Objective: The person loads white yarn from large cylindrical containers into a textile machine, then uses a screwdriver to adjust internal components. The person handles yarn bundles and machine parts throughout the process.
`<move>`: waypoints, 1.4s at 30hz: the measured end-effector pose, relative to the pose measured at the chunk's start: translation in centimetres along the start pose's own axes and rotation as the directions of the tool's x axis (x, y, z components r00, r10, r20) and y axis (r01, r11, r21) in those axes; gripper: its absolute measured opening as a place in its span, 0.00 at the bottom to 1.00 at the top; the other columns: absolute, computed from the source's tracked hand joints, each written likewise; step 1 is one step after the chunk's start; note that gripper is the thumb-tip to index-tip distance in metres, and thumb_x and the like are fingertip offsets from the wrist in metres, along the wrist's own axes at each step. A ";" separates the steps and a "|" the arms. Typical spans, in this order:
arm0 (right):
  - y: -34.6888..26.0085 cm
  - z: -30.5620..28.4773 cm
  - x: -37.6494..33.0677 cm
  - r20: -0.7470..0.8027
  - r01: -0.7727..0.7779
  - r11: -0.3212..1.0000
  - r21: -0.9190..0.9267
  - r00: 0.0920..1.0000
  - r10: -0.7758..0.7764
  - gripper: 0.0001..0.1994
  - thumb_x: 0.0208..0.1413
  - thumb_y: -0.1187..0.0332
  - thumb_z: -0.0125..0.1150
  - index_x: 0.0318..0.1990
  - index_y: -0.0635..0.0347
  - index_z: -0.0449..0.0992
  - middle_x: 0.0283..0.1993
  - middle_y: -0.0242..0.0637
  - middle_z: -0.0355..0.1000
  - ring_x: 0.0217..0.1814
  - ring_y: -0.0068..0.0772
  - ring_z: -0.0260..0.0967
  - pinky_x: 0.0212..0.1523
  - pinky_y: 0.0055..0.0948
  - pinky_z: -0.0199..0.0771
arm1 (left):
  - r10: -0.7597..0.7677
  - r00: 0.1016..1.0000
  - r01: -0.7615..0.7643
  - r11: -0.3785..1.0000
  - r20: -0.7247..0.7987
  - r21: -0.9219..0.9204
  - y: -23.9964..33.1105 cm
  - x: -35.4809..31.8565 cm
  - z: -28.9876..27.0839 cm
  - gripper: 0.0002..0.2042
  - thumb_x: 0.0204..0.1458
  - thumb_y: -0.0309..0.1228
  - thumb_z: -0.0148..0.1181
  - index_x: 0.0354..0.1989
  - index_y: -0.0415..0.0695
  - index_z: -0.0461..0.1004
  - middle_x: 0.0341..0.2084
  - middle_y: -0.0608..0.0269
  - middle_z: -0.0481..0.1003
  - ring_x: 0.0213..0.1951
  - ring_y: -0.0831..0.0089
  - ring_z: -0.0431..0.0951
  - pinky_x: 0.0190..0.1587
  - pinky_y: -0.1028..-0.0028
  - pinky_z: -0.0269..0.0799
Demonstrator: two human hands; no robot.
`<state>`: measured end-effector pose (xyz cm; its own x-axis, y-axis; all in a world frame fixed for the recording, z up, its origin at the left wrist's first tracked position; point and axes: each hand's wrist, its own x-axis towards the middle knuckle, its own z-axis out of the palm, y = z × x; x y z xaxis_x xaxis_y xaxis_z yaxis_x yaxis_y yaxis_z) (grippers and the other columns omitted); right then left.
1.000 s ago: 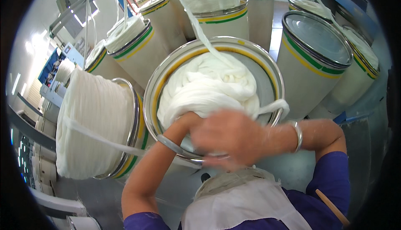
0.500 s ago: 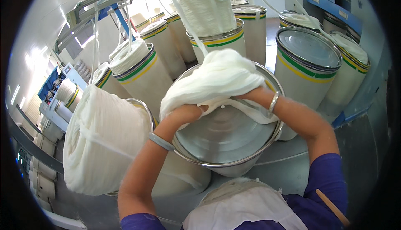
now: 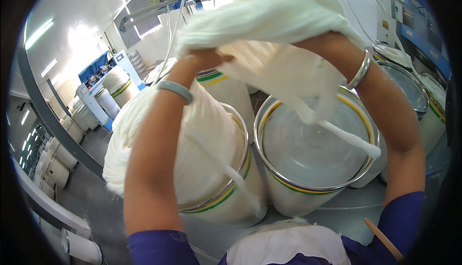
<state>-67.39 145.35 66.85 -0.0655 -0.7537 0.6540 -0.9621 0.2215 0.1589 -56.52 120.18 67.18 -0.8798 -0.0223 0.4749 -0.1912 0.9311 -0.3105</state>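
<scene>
A thick bundle of white fibre sliver (image 3: 269, 17) hangs in the air at the top of the view, gripped from beneath by both of my hands. My left hand (image 3: 208, 59) is closed on its left underside, thumb showing. On the right, my right hand (image 3: 329, 43) holds the other side, its fingers hidden by the fibre. Blurred strands drop from the bundle, and a loose tail (image 3: 349, 139) hangs over an open round can (image 3: 293, 198) with a metal rim and a yellow-green band. Inside that can a pale round plate shows.
Close on the left, a second can (image 3: 255, 193) carries a tall leaning mass of coiled sliver (image 3: 211, 130). More cans (image 3: 406, 84) crowd the right. A dark post (image 3: 62, 120) slants down the left side; a blue-white machine (image 3: 96, 103) stands beyond it. Overhead rails (image 3: 166, 5) cross the top.
Both hands have raised the sliver bundle up and away from the middle can, baring its plate. My view has tilted up and turned left. Strands now dangle below the bundle.
</scene>
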 end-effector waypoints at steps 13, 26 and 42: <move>-24.3 1.0 1.8 0.366 0.187 0.684 0.705 0.731 -0.577 0.15 0.50 0.62 0.62 0.39 0.65 0.79 0.36 0.44 0.75 0.42 0.46 0.73 0.45 0.40 0.73 | -0.430 0.867 0.437 0.899 0.252 0.028 -25.7 -34.0 -1.6 0.21 0.59 0.36 0.52 0.59 0.40 0.66 0.58 0.50 0.67 0.59 0.57 0.67 0.61 0.62 0.61; -12.2 17.9 -19.6 0.785 -0.384 0.923 0.011 0.576 0.230 0.16 0.47 0.58 0.62 0.36 0.61 0.80 0.38 0.47 0.76 0.43 0.49 0.74 0.42 0.42 0.72 | -0.834 0.426 0.238 0.478 -0.351 -0.846 4.1 -51.8 5.4 0.16 0.63 0.37 0.43 0.46 0.35 0.70 0.40 0.51 0.74 0.41 0.65 0.74 0.45 0.68 0.71; -27.6 2.3 -33.4 0.555 -0.728 0.162 0.666 0.629 0.544 0.11 0.54 0.73 0.62 0.44 0.62 0.73 0.33 0.27 0.74 0.33 0.11 0.66 0.34 0.17 0.67 | -0.106 0.876 0.448 -0.186 0.471 -0.874 27.9 -43.5 24.4 0.09 0.54 0.33 0.62 0.30 0.44 0.68 0.31 0.63 0.75 0.42 0.67 0.76 0.45 0.67 0.71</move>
<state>-39.29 162.99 38.95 -0.7116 -0.6971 0.0873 -0.2841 0.1719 -0.9433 -34.26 138.21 17.77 -0.9552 -0.2897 0.0604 0.0217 0.1350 0.9906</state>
